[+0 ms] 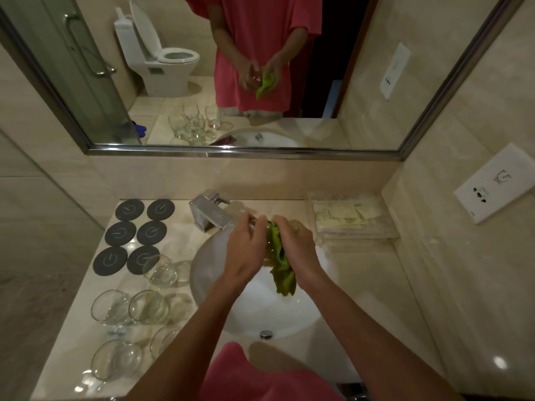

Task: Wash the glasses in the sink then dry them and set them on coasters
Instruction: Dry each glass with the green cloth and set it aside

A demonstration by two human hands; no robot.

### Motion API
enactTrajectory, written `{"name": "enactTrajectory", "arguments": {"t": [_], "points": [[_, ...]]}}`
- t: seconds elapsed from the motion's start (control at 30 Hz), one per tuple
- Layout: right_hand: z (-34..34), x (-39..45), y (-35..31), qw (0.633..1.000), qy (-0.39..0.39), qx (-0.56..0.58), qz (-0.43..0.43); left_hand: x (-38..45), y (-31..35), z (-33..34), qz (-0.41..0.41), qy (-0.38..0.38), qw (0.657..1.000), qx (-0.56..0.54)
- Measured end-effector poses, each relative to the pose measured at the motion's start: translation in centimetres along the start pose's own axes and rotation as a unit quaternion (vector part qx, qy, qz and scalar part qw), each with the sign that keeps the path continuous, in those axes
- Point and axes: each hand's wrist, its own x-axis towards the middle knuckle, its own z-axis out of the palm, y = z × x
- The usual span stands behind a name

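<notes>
While both hands work above the sink [208,273], the head view lists as follows.

Sink: white round basin set in a beige stone counter [362,285]; drain fitting [266,334] at its near edge; chrome faucet [210,212] at its far rim.

Left hand [243,250]: above the sink's far half, fingers curled round a clear glass [256,227], which is mostly hidden between the two hands.

Right hand [295,247]: just right of the left hand, above the sink, fingers curled and pinching a green cloth [280,267] against the glass; the cloth's loose end hangs down over the basin.

Coasters [136,235]: six dark round pieces in two columns, on the counter left of the sink and toward the wall; all bare, though a glass rim overlaps the nearest right one in this view.

Other glasses [147,306]: five clear ones on the counter left of the sink, nearer the person than the coasters; one [160,270] just beside the sink's left rim, the rest in rows toward the counter's front edge. Whether they are wet or dry cannot be told.

Clear tray [347,217]: right of the sink at the wall, holding pale packets.

Mirror [246,153]: on the wall behind the sink, reflecting the person in a red shirt [260,380], the hands, the cloth and the glasses.

Socket plate [495,183]: on the side wall, right of the sink.
</notes>
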Motion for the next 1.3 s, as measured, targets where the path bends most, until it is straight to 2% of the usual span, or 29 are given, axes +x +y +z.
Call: {"name": "enactTrajectory", "arguments": {"t": [0.07,0.13,0.2,0.27,0.3,0.33,0.37,0.4,0.43,0.47,0.53,0.6,0.67,0.73,0.77,0.8,0.87,0.93,1.0,1.03,1.1,1.2,1.23,1.3], "points": [[0.5,-1.1,0.0,0.987,0.067,-0.042,-0.137,0.8,1.2,-0.5,-0.16,-0.041,0.983,-0.081],[0.5,-1.1,0.3,0.963,0.088,-0.09,-0.24,1.6,1.9,-1.5,-0.285,-0.092,0.942,-0.152],[-0.1,-0.5,-0.1,0.958,0.075,-0.076,-0.268,2.1,2.1,-2.3,-0.321,-0.125,0.921,-0.183],[-0.8,0.3,-1.0,0.978,0.042,-0.026,-0.202,2.2,2.3,-2.5,-0.304,-0.152,0.926,-0.165],[-1.2,0.7,-1.4,0.989,0.027,0.0,-0.146,2.1,2.5,-2.5,-0.274,-0.166,0.937,-0.136],[-1.5,1.4,-1.6,0.996,0.012,0.028,-0.084,2.0,2.6,-2.6,-0.211,-0.181,0.957,-0.083],[-1.9,2.0,-1.8,0.998,-0.008,0.062,-0.025,2.0,2.4,-2.6,-0.111,-0.187,0.976,0.004],[-2.4,2.4,-2.0,0.996,-0.035,0.083,0.026,1.9,2.1,-2.6,0.0,-0.192,0.977,0.095],[-2.8,2.7,-2.3,0.99,-0.074,0.094,0.073,1.8,1.5,-2.5,0.098,-0.185,0.964,0.166],[-3.2,2.9,-2.4,0.982,-0.116,0.097,0.113,1.6,1.3,-2.4,0.157,-0.169,0.952,0.202],[-3.5,2.5,-2.6,0.963,-0.183,0.117,0.16,1.2,0.9,-1.8,0.232,-0.115,0.946,0.197],[-2.9,2.2,-2.4,0.964,-0.178,0.12,0.157,0.7,0.7,-0.9,0.248,-0.034,0.954,0.166],[-1.9,1.4,-2.1,0.988,-0.093,0.071,0.1,0.5,1.0,0.2,0.181,0.026,0.978,0.097],[-0.9,0.2,-1.9,1.0,0.001,0.01,0.004,0.5,2.0,0.6,0.024,0.027,0.999,0.02],[-0.7,-0.2,-1.6,0.997,0.038,-0.019,-0.062,0.8,2.5,0.4,-0.074,0.002,0.997,-0.02],[-0.7,-0.4,-1.2,0.986,0.065,-0.055,-0.142,1.1,2.8,0.1,-0.18,-0.039,0.98,-0.078],[-0.9,-0.5,-0.4,0.937,0.094,-0.15,-0.3,1.7,3.0,-1.1,-0.335,-0.135,0.91,-0.201],[-1.3,0.3,0.4,0.883,0.091,-0.191,-0.419,1.9,2.4,-1.9,-0.385,-0.197,0.862,-0.265],[-1.5,0.7,0.6,0.858,0.083,-0.188,-0.47,1.9,1.7,-2.3,-0.389,-0.224,0.845,-0.291],[-1.4,0.7,0.6,0.863,0.082,-0.173,-0.467,2.0,1.6,-2.6,-0.387,-0.235,0.841,-0.297],[-1.0,0.3,0.5,0.898,0.099,-0.112,-0.415,2.1,1.4,-3.4,-0.357,-0.254,0.849,-0.294],[-0.3,-0.5,-0.3,0.966,0.115,0.031,-0.232,2.1,1.4,-3.6,-0.249,-0.241,0.915,-0.206],[-0.1,-0.7,-0.4,0.975,0.109,0.067,-0.182,1.8,1.5,-3.3,-0.203,-0.223,0.936,-0.181],[0.2,-1.1,-0.3,0.979,0.108,0.086,-0.151,1.0,1.6,-2.7,-0.13,-0.186,0.956,-0.186]]}}
